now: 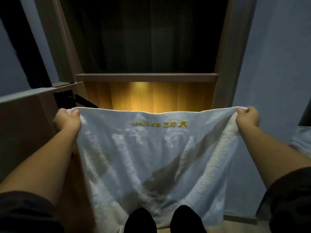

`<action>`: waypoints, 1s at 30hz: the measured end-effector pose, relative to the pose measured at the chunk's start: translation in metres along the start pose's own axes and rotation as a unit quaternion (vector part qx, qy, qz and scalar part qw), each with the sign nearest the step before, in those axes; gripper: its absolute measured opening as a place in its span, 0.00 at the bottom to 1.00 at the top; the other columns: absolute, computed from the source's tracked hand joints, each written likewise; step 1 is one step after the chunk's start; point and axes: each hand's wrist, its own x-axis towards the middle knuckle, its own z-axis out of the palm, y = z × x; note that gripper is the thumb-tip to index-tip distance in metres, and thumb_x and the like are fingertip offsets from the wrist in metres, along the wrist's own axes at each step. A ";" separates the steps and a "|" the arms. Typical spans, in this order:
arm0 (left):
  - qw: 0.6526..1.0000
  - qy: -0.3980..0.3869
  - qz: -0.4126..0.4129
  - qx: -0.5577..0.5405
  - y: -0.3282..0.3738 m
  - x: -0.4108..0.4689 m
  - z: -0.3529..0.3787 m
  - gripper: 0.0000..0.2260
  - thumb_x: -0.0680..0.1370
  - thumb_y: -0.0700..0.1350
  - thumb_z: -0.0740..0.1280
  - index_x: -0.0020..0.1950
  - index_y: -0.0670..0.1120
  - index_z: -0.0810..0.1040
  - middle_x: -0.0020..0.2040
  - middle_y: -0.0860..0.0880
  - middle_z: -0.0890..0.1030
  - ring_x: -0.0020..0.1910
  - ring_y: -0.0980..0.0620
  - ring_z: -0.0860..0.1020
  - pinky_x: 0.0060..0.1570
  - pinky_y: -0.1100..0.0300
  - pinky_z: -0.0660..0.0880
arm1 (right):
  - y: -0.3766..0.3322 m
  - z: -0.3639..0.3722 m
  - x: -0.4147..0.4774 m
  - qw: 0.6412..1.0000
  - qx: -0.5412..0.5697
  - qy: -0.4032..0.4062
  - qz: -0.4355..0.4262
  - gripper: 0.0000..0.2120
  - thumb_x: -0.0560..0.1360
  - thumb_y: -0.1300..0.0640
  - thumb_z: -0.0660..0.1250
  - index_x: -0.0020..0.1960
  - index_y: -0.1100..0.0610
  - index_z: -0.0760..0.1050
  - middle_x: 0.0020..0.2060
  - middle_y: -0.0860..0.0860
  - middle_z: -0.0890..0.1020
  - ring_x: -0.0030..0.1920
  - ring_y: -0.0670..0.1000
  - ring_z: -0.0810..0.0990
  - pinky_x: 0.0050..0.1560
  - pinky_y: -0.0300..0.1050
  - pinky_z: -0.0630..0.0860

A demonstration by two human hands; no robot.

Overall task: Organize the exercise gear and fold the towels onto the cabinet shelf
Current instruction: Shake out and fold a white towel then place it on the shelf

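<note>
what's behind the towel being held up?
Above the towel, a lit wooden panel shows under a shelf. The left hand and right hand pinch its top corners. The compartment's lower part is covered, so any contents cannot be seen.

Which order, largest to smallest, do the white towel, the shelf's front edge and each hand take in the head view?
1. white towel
2. shelf's front edge
3. left hand and right hand: alike, so unranked.
</note>
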 end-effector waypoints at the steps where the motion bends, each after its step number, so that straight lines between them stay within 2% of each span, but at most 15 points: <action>1: 1.000 -0.009 0.010 0.000 0.002 -0.005 0.001 0.17 0.81 0.49 0.65 0.65 0.40 0.74 0.62 0.38 0.76 0.62 0.37 0.75 0.59 0.45 0.72 | -0.002 0.002 -0.006 1.000 0.021 -0.003 -0.001 0.13 0.81 0.53 0.59 0.60 0.59 0.74 0.59 0.60 0.78 0.58 0.62 0.76 0.56 0.51 0.70; 3: 0.998 -0.038 0.043 -0.009 0.012 -0.017 0.005 0.18 0.80 0.51 0.64 0.63 0.40 0.75 0.60 0.38 0.77 0.59 0.38 0.76 0.57 0.46 0.73 | -0.014 0.009 -0.021 0.997 0.063 -0.038 -0.008 0.14 0.82 0.54 0.56 0.62 0.60 0.71 0.60 0.60 0.77 0.58 0.60 0.75 0.53 0.48 0.68; 6: 0.983 -0.110 0.142 -0.021 0.039 -0.044 0.016 0.14 0.79 0.52 0.66 0.56 0.42 0.78 0.50 0.42 0.79 0.51 0.41 0.79 0.47 0.51 0.76 | -0.048 0.020 -0.054 0.980 0.077 -0.171 -0.065 0.15 0.82 0.53 0.57 0.64 0.59 0.72 0.59 0.58 0.77 0.58 0.57 0.75 0.53 0.46 0.69; 8: 0.957 -0.171 0.231 -0.033 0.063 -0.071 0.023 0.10 0.79 0.51 0.67 0.51 0.44 0.79 0.42 0.46 0.78 0.45 0.45 0.79 0.39 0.54 0.74 | -0.071 0.026 -0.085 0.938 0.058 -0.298 -0.165 0.16 0.82 0.49 0.60 0.62 0.58 0.75 0.54 0.53 0.79 0.58 0.55 0.76 0.49 0.44 0.72; 10: 0.922 -0.228 0.310 -0.037 0.087 -0.099 0.029 0.09 0.78 0.51 0.69 0.48 0.45 0.80 0.41 0.47 0.79 0.43 0.48 0.78 0.38 0.53 0.75 | -0.090 0.032 -0.118 0.879 0.024 -0.395 -0.267 0.19 0.78 0.43 0.65 0.61 0.55 0.77 0.52 0.46 0.79 0.56 0.48 0.77 0.48 0.37 0.72; 12: 0.893 -0.275 0.355 -0.036 0.106 -0.121 0.032 0.09 0.78 0.51 0.69 0.49 0.45 0.81 0.42 0.47 0.79 0.43 0.50 0.78 0.38 0.55 0.75 | -0.105 0.036 -0.146 0.830 -0.005 -0.445 -0.335 0.24 0.74 0.37 0.67 0.65 0.49 0.75 0.54 0.37 0.75 0.53 0.37 0.75 0.47 0.31 0.68; 14: 0.874 -0.312 0.372 -0.036 0.119 -0.135 0.033 0.10 0.78 0.51 0.69 0.49 0.44 0.81 0.42 0.46 0.79 0.43 0.51 0.78 0.38 0.58 0.74 | -0.115 0.037 -0.162 0.808 0.016 -0.473 -0.351 0.22 0.73 0.36 0.68 0.63 0.43 0.75 0.50 0.31 0.75 0.49 0.36 0.77 0.43 0.30 0.70; 16: 0.858 -0.350 0.373 -0.044 0.126 -0.140 0.031 0.09 0.77 0.51 0.69 0.47 0.45 0.82 0.41 0.47 0.79 0.43 0.51 0.78 0.38 0.61 0.75 | -0.120 0.036 -0.164 0.804 0.065 -0.482 -0.343 0.12 0.74 0.39 0.69 0.56 0.41 0.78 0.45 0.36 0.81 0.49 0.39 0.80 0.44 0.35 0.77; 18: 0.846 -0.381 0.370 -0.051 0.126 -0.141 0.028 0.08 0.77 0.50 0.69 0.46 0.46 0.81 0.40 0.48 0.79 0.43 0.50 0.78 0.40 0.59 0.76 | -0.123 0.031 -0.162 0.796 0.090 -0.493 -0.341 0.07 0.76 0.44 0.69 0.50 0.44 0.81 0.43 0.41 0.83 0.48 0.44 0.82 0.47 0.41 0.80; 20: 0.836 -0.408 0.363 -0.059 0.125 -0.139 0.027 0.09 0.78 0.51 0.69 0.45 0.46 0.81 0.41 0.45 0.79 0.44 0.48 0.79 0.41 0.57 0.77 | -0.123 0.029 -0.161 0.793 0.092 -0.502 -0.332 0.08 0.76 0.46 0.69 0.45 0.48 0.83 0.40 0.45 0.83 0.44 0.48 0.82 0.44 0.42 0.79; 22: 0.826 -0.424 0.363 -0.076 0.122 -0.136 0.029 0.09 0.77 0.52 0.69 0.45 0.47 0.81 0.41 0.45 0.79 0.43 0.50 0.79 0.40 0.59 0.77 | -0.123 0.030 -0.162 0.801 0.097 -0.494 -0.322 0.09 0.76 0.47 0.69 0.43 0.51 0.83 0.38 0.48 0.83 0.41 0.49 0.81 0.42 0.45 0.78; 24: 0.825 -0.436 0.337 -0.125 0.111 -0.131 0.031 0.06 0.76 0.52 0.71 0.46 0.51 0.80 0.41 0.51 0.80 0.41 0.58 0.79 0.38 0.67 0.76 | -0.124 0.033 -0.162 0.818 0.116 -0.463 -0.322 0.11 0.77 0.47 0.69 0.42 0.53 0.82 0.37 0.51 0.82 0.39 0.49 0.79 0.40 0.45 0.76; 26: 0.825 -0.461 0.281 -0.170 0.086 -0.126 0.036 0.09 0.73 0.53 0.74 0.49 0.52 0.79 0.42 0.55 0.82 0.41 0.60 0.80 0.38 0.69 0.75 | -0.127 0.036 -0.158 0.845 0.131 -0.412 -0.314 0.12 0.77 0.48 0.68 0.42 0.56 0.82 0.36 0.52 0.80 0.38 0.48 0.77 0.39 0.47 0.73; 28: 0.824 -0.483 0.269 -0.123 0.046 -0.123 0.044 0.12 0.69 0.56 0.73 0.49 0.53 0.79 0.42 0.58 0.82 0.42 0.60 0.80 0.39 0.67 0.76 | -0.130 0.038 -0.150 0.871 0.139 -0.370 -0.292 0.13 0.78 0.49 0.67 0.45 0.58 0.82 0.38 0.52 0.80 0.39 0.49 0.77 0.41 0.49 0.74; 30: 0.810 -0.518 0.275 -0.005 -0.004 -0.124 0.057 0.12 0.68 0.53 0.70 0.50 0.53 0.78 0.44 0.57 0.81 0.45 0.56 0.80 0.45 0.62 0.77 | -0.131 0.042 -0.142 0.894 0.133 -0.331 -0.272 0.12 0.78 0.49 0.66 0.46 0.58 0.81 0.41 0.53 0.81 0.43 0.50 0.78 0.43 0.48 0.76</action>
